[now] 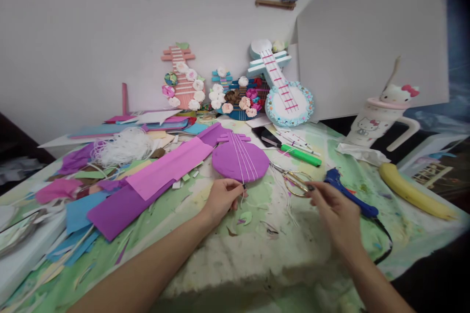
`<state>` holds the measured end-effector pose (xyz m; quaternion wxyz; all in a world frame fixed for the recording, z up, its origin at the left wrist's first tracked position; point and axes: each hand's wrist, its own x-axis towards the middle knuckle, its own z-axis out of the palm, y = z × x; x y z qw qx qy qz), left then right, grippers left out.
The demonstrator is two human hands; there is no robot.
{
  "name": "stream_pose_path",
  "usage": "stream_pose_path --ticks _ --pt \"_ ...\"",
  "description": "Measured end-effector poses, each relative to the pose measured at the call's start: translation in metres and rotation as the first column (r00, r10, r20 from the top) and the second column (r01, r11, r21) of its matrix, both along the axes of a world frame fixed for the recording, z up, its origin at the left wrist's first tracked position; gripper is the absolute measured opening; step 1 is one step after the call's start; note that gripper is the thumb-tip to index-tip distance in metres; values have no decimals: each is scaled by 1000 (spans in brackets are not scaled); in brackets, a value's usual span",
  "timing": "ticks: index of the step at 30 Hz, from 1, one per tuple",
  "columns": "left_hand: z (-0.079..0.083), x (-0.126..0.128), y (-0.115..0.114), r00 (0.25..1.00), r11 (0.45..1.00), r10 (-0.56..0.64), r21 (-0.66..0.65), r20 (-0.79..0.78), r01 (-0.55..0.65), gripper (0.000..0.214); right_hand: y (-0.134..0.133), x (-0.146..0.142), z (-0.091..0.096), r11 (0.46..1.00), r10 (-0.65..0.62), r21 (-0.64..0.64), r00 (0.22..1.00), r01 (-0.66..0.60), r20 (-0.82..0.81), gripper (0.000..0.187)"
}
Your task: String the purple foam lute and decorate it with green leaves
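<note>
A purple foam guitar (238,159) with white strings lies flat in the middle of the table. My left hand (221,197) is closed in a pinch on the white string ends at its near edge. My right hand (332,208) reaches to the gold-handled scissors (293,181) lying right of the guitar; its fingertips touch the handle loops, and the fingers are curled loosely, not clearly gripping.
Pink and purple foam sheets (154,181) and a white string bundle (123,146) lie left. A blue glue gun (348,195), green marker (301,155), banana (414,193) and cat-themed mug (378,117) sit right. Finished foam guitars (282,90) lean on the wall.
</note>
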<state>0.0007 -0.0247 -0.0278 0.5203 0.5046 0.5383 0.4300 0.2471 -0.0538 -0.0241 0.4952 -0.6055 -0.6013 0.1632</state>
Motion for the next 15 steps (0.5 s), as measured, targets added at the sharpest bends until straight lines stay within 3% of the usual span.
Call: stream_pose_path --ticks 2,3,6,9,12,15 --pt "-1 0 0 1000 1000 1 12 -2 -1 20 0 34 -3 977 -204 97 958 188 203 40" --pt "-1 0 0 1000 1000 3 16 -7 -3 19 1 50 -6 964 -257 151 912 219 320 42" --pt "0 0 0 1000 1000 10 17 -27 -10 15 6 85 -21 953 -303 228 706 201 641 52" --pt "3 0 -1 999 1000 2 8 -44 -2 15 14 104 -39 944 -314 189 564 271 764 54" --pt "4 1 -1 998 1000 -4 0 -58 4 16 24 116 -48 972 -210 105 574 211 792 47" --pt "2 0 0 998 1000 8 -6 -59 -9 15 36 125 -45 994 -89 27 632 107 769 42"
